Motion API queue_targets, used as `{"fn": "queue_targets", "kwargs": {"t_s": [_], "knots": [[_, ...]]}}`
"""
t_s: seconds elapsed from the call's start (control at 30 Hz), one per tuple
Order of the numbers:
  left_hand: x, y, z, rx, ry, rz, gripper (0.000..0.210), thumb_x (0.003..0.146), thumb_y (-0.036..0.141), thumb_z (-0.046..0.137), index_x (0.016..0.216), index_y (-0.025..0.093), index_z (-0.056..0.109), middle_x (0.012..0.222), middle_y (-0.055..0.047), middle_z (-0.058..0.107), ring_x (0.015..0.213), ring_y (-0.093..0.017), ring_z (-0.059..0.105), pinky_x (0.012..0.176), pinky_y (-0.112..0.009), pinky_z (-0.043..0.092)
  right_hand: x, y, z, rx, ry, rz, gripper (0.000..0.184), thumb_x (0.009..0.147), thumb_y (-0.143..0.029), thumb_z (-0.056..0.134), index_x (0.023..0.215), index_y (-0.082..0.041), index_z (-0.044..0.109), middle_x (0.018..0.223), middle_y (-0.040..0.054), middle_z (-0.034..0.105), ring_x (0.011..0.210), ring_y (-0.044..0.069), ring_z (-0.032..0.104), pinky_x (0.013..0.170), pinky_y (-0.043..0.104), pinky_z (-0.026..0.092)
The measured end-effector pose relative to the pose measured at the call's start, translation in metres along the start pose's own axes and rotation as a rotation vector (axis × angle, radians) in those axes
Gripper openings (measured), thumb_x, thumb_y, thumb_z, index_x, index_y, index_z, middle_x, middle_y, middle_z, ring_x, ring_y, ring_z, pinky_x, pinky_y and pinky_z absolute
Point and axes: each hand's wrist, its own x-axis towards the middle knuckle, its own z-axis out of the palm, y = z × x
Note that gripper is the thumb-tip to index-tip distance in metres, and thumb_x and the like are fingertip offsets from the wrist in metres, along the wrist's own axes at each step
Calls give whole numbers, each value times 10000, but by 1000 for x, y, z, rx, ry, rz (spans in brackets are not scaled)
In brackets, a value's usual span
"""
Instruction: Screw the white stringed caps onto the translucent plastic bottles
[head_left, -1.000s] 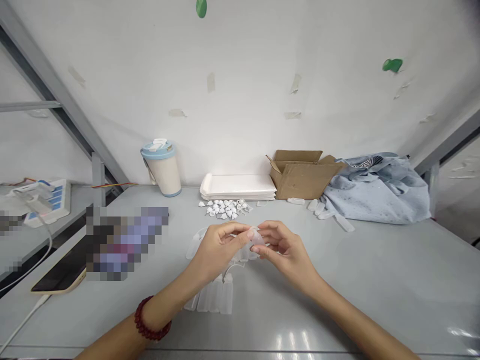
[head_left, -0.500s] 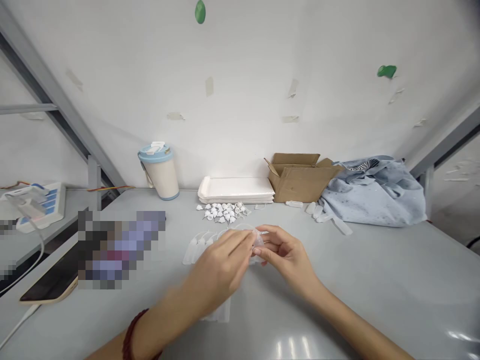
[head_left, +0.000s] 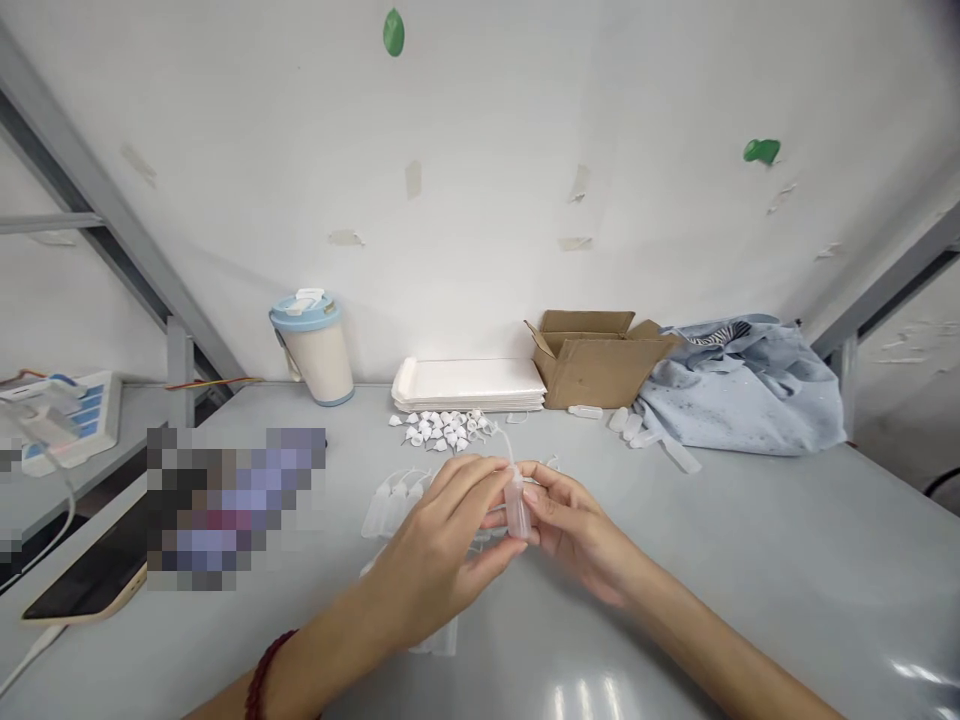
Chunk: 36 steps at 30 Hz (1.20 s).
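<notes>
Plastic and translucent, the small bottle is held roughly upright above the grey bench. The left hand has its fingers part-spread, gripping it from neck to base; the right hand has its fingers pinched around its side.

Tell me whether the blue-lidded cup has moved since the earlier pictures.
No: the blue-lidded cup keeps its place left of the white stack; both slide slightly down and left together as the view shifts.
</notes>
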Motion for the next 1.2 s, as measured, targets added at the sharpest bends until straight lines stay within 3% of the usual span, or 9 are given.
{"fn": "queue_targets", "kwargs": {"t_s": [0.2,0.33,0.57,0.67,0.8,0.97,1.2], "knots": [[0,1,2,263,-16,161,382,824,215,604,1158,65,498,1088,-152,584,1023,-276,505,869,-432,487,1,3,2,-109,10,-37,219,923,-309,493,1080,-199,596,957,54,677,856,146,644,768,280,477],[2,-1,2,329,-70,198,369,830,241,589,1144,63,514,1066,-150,602,988,-284,521,815,-429,503,0,4,4,-242,-17,-89,234,864,-293,591,1077,-202,618,916,30,667,831,137,622,736,254,473],[3,-2,-11,108,-151,126,444,814,205,605,1231,129,474,1145,-121,593,1042,-240,502,891,-412,469,-4,-4,5,-144,-85,45,264,898,-332,519,1083,-164,603,858,55,663,836,165,638,824,339,468],[-8,1,-16,62,-204,81,437,809,212,614,1220,150,478,1124,-109,601,1006,-232,507,865,-401,477,-4,-5,6,-296,-117,108,293,864,-387,558,1020,-147,618,796,47,653,730,147,631,660,270,489],[-35,13,-17,16,-265,-20,426,784,195,633,1179,165,479,1117,-94,591,991,-232,496,826,-369,494,-8,3,6,-545,-145,271,307,814,-438,599,881,-139,613,620,-12,594,498,86,546,420,169,363],[-59,24,-14,18,-356,-88,466,751,167,651,1181,172,471,1131,-77,584,1062,-255,464,890,-390,474,-15,10,6,-714,-268,396,232,841,-368,556,825,-140,592,672,-2,640,381,35,487,398,153,344],[-58,19,-14,6,-446,-135,365,760,176,640,1105,180,522,1110,-65,583,1032,-253,466,876,-406,475,-11,4,4,-776,-292,468,224,818,-348,557,727,-144,567,568,-27,606,308,25,405,334,143,346]]}}
